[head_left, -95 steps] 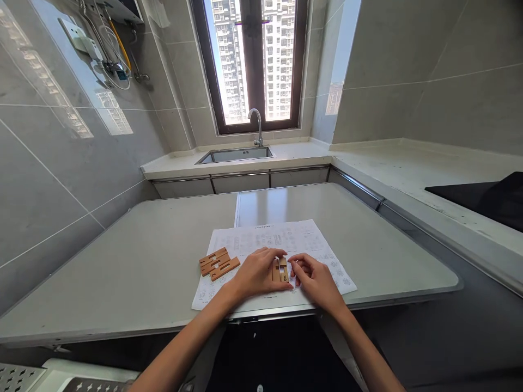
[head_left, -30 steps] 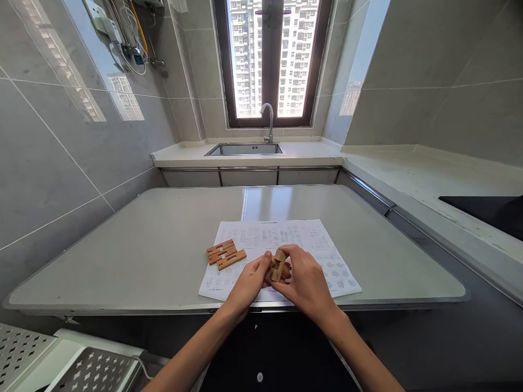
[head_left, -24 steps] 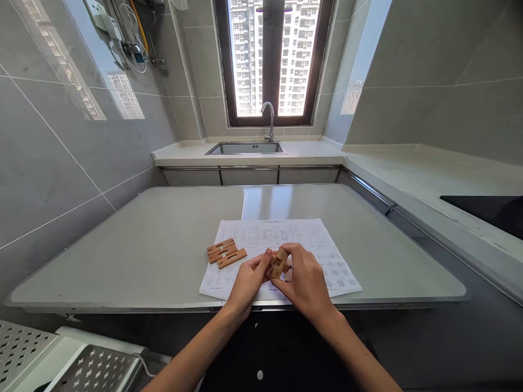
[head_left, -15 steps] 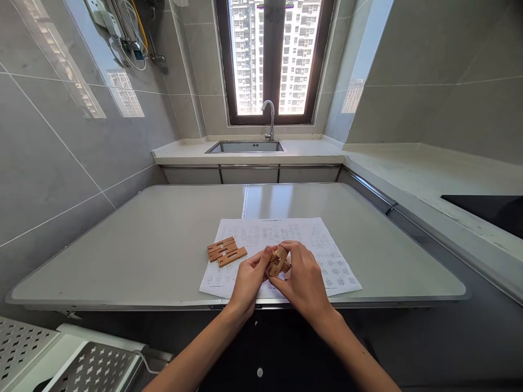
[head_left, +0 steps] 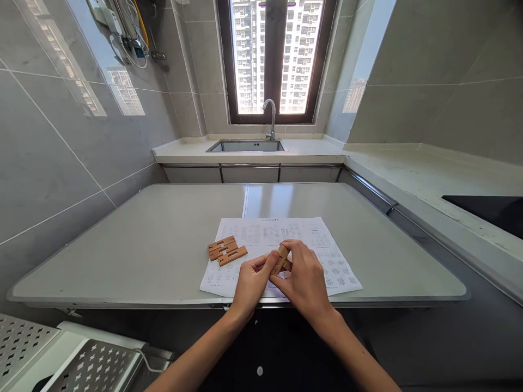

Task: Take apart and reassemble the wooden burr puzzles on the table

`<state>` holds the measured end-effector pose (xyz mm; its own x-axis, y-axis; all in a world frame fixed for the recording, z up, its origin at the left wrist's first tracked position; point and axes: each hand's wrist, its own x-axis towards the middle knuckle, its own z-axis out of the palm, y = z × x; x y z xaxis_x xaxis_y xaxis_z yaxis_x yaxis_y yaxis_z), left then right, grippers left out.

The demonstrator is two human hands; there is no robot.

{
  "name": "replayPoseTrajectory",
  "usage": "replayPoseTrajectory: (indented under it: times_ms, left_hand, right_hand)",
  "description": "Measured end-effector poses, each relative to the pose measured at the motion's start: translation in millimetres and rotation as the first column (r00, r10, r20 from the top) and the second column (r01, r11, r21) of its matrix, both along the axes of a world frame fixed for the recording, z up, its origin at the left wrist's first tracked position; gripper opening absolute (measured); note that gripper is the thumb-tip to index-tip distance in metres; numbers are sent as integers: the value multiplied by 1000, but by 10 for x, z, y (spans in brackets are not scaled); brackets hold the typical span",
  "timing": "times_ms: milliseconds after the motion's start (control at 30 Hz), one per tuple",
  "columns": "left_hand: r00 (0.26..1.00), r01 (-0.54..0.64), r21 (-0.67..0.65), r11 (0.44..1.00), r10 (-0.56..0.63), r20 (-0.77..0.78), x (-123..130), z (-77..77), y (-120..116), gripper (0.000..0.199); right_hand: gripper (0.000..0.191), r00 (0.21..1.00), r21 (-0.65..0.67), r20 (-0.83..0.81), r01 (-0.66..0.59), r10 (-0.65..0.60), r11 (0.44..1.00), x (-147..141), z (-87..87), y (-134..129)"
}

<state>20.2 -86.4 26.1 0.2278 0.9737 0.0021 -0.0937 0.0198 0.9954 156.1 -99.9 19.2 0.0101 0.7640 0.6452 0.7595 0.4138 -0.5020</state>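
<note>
Between my two hands is a small cluster of interlocking wooden puzzle pieces (head_left: pixel 280 260), held just above a printed sheet (head_left: pixel 281 231). My left hand (head_left: pixel 254 279) pinches its left side with thumb and fingers. Around the right side and top curl the fingers of my right hand (head_left: pixel 303 275), with the thumb underneath. Much of the cluster is covered by my fingers. To the left, several flat slotted wooden pieces (head_left: pixel 232 257) lie side by side, partly on the sheet's left edge. Rows of small line drawings cover the sheet.
The pale table (head_left: pixel 122 245) reaches to a counter with a steel sink (head_left: pixel 245 146) and a faucet (head_left: pixel 269 117) under the window. A black cooktop (head_left: pixel 490 212) lies on the right counter. At lower left stands a white perforated rack (head_left: pixel 93 365).
The wooden cluster has turned in my hands, so a longer flat face now shows. My left thumb has shifted up and right along it. The loose pieces have stayed put.
</note>
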Motion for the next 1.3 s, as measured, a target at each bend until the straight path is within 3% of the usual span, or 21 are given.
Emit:
replayPoseTrajectory:
  times_ms: [267,467,567,733,900,1000,1133,1300]
  left_hand:
    - [988,46,126,991,-27,-152,-40,89,-44,43]
    - [976,80,140,987,-49,-210,-61,129,-33,31]
    - [981,86,126,988,-62,-183,-80,135,-5,31]
    - [990,75,89,993,-64,-125,-187,68,97,36]
    - [978,37,59,998,-24,-208,-302,-60,209,43]
    - [971,44,38,998,-34,-237,-325,-152,246,47]
    - [985,32,13,999,-29,-168,-329,-207,267,52]
    - [989,-9,28,1000,13,-149,-367,-225,277,55]
  right_hand:
    - [21,1000,-69,21,23,-22,997,5,12,-14]
    - [28,999,-124,18,45,-43,991,0,-26,-3]
    - [35,999,-181,-36,-13,6,983,22,-33,-9]
    - [54,970,-199,-155,-215,186,956,217,-52,-32]
    - [33,977,-228,-104,-203,184,952,520,-162,-42]
    - [32,978,-269,-72,-208,196,940,609,-241,-39]
    - [38,972,-276,-51,-233,228,932,586,-333,-22]
    - [28,973,-301,-49,-229,225,926,497,-407,-2]
